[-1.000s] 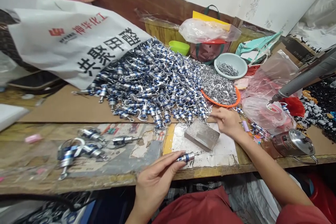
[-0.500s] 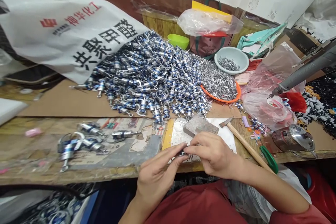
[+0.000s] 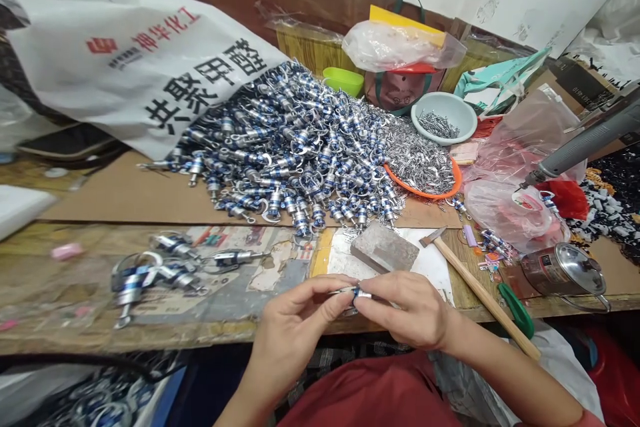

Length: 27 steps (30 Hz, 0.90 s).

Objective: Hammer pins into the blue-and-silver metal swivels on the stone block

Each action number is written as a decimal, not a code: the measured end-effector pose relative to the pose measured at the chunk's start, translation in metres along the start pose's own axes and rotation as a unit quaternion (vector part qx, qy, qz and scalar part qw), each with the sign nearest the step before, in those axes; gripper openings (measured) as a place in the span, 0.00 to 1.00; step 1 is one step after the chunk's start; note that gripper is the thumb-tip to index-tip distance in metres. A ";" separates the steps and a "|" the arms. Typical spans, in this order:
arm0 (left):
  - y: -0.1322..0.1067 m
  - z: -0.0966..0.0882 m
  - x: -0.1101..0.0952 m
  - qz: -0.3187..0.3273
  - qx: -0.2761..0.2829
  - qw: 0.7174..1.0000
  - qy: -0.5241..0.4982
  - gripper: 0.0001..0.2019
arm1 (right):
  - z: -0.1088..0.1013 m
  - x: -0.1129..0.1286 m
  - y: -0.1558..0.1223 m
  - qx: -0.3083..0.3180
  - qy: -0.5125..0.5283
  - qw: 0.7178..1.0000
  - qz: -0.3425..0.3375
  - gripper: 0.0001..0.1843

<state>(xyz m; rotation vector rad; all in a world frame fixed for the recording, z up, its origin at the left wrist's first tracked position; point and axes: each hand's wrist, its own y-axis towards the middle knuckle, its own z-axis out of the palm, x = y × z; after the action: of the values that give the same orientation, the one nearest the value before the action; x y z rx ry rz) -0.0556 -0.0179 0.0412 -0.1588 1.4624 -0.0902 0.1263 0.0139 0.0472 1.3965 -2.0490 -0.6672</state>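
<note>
My left hand (image 3: pixel 297 317) and my right hand (image 3: pixel 407 307) meet at the table's front edge. Both pinch a small silver-and-blue metal fitting (image 3: pixel 356 292) lying sideways between the fingertips; my fingers cover much of it. Just beyond them, a grey metal block (image 3: pixel 384 248) rests on a white sheet (image 3: pixel 435 250). A wooden-handled hammer (image 3: pixel 483 287) lies to the right of my right hand. Several similar silver-and-blue fittings (image 3: pixel 131 290) with rings lie on the left of the table. Behind is a large heap of such fittings (image 3: pixel 280 140).
A white printed sack (image 3: pixel 125 67) overlaps the heap. Small metal parts (image 3: pixel 420 163) fill an orange-rimmed dish, beside a pale blue bowl (image 3: pixel 467 113). At right are a lidded metal pot (image 3: pixel 563 273), a green-handled tool (image 3: pixel 515 310), plastic bags (image 3: pixel 510 203) and a grey powered tool (image 3: pixel 580 147).
My hands have shifted slightly lower, and my right fingers have straightened along the fitting. More of the fitting shows between my fingertips. The whole view has moved slightly.
</note>
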 end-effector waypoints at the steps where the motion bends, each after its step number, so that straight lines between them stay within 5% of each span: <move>1: 0.000 0.000 -0.002 0.007 0.009 1.000 0.018 0.03 | 0.000 -0.001 0.000 0.000 0.005 1.000 0.008 0.11; 7: 0.002 0.006 0.007 -0.037 -0.005 0.999 -0.030 0.07 | 0.006 0.002 -0.006 -0.025 0.092 0.987 0.126 0.11; 12: 0.005 0.024 0.024 -0.046 -0.014 0.996 -0.080 0.24 | -0.005 0.001 -0.009 -0.026 0.148 0.952 0.268 0.08; 16: 0.015 0.036 0.027 -0.056 0.023 0.993 -0.105 0.30 | -0.022 -0.041 -0.004 0.089 0.047 0.925 0.365 0.09; 18: 0.020 0.040 0.026 -0.069 0.050 0.989 -0.118 0.32 | -0.021 -0.074 0.002 0.126 -0.134 0.873 0.452 0.12; 21: 0.025 0.043 0.024 -0.083 0.074 0.985 -0.130 0.31 | -0.007 -0.116 0.011 0.169 -0.192 0.835 0.486 0.11; 27: 0.032 0.039 0.030 -0.086 0.058 0.983 -0.151 0.28 | 0.012 -0.139 0.017 0.193 -0.184 0.835 0.481 0.19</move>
<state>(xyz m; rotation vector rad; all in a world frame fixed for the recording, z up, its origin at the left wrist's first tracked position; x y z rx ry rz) -0.0150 0.0113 0.0102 -0.1952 1.1348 -0.2808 0.1475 0.1514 0.0262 0.2234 -2.9026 -0.0611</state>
